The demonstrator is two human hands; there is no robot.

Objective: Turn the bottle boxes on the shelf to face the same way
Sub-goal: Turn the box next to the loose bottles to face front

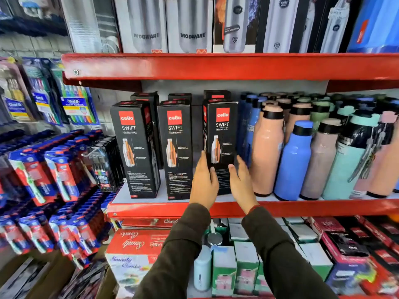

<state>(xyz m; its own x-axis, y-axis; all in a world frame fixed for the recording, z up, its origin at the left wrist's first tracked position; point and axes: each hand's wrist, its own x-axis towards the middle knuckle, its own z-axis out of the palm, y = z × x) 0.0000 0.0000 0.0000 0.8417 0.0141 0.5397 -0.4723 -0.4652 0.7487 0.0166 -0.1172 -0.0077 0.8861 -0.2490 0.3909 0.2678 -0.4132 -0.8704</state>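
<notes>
Three black Cello Swift bottle boxes stand in a front row on the red middle shelf (151, 209). The left box (135, 147) and the middle box (177, 152) show their front label, the left one turned slightly. The right box (222, 134) also shows its front label, angled a little. My left hand (204, 182) clasps that right box's lower left edge, thumb on the front. My right hand (241, 184) clasps its lower right edge; its fingers are blurred. More black boxes (146, 97) stand behind the row.
Loose bottles in peach (267, 147), blue (293, 160) and mint stand tight against the right box. An upper red shelf (216, 65) with steel-bottle boxes hangs overhead. Toothbrush packs (54, 175) hang at left. Boxed goods (133, 244) fill the shelf below.
</notes>
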